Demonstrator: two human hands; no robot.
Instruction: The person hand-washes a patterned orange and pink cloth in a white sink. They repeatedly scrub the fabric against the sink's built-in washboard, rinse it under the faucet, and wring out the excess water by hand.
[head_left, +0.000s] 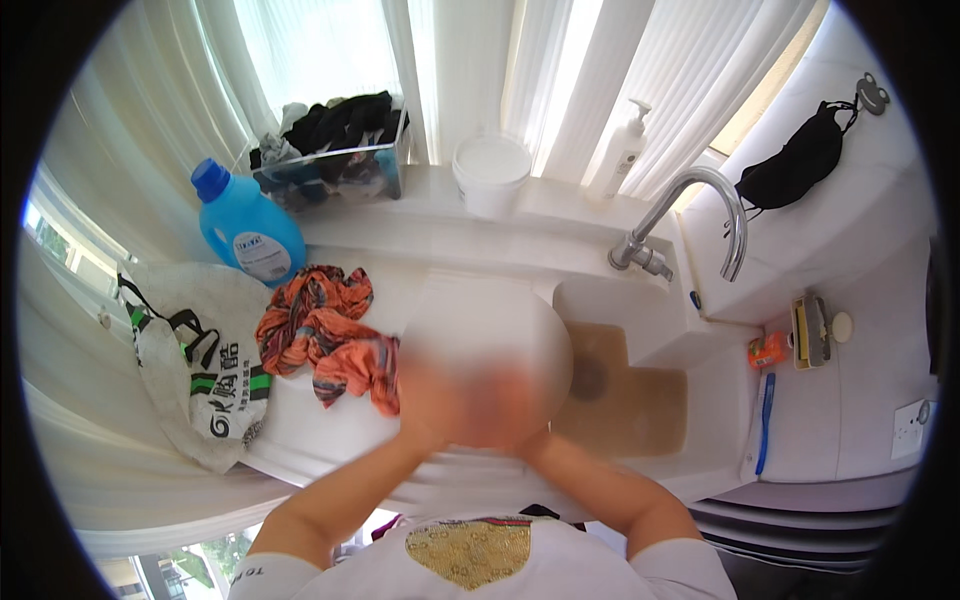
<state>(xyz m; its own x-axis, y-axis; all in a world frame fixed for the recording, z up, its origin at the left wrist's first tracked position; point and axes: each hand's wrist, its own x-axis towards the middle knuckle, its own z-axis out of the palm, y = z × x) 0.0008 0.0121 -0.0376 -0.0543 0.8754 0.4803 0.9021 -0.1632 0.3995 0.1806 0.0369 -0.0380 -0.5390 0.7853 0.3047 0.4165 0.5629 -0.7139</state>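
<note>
Both of my forearms reach forward over the white sink counter. A round blurred patch covers my left hand (426, 409) and my right hand (531, 431), so their fingers cannot be made out. Between them shows a blurred reddish-orange area (487, 401), perhaps cloth. To the left, a crumpled orange patterned cloth (326, 322) lies on the counter, its right end running into the blur near my left hand. On my right is the sink basin (724, 390), holding brownish water (637, 412) with a dark round drain under it.
A blue detergent bottle (251, 221), a clear bin of dark clothes (330, 161), a white tub (491, 172) and a pump bottle (619, 154) line the back. A chrome faucet (679, 187) arches over the basin. A printed bag (199, 360) lies left; a blue toothbrush (765, 424) lies right.
</note>
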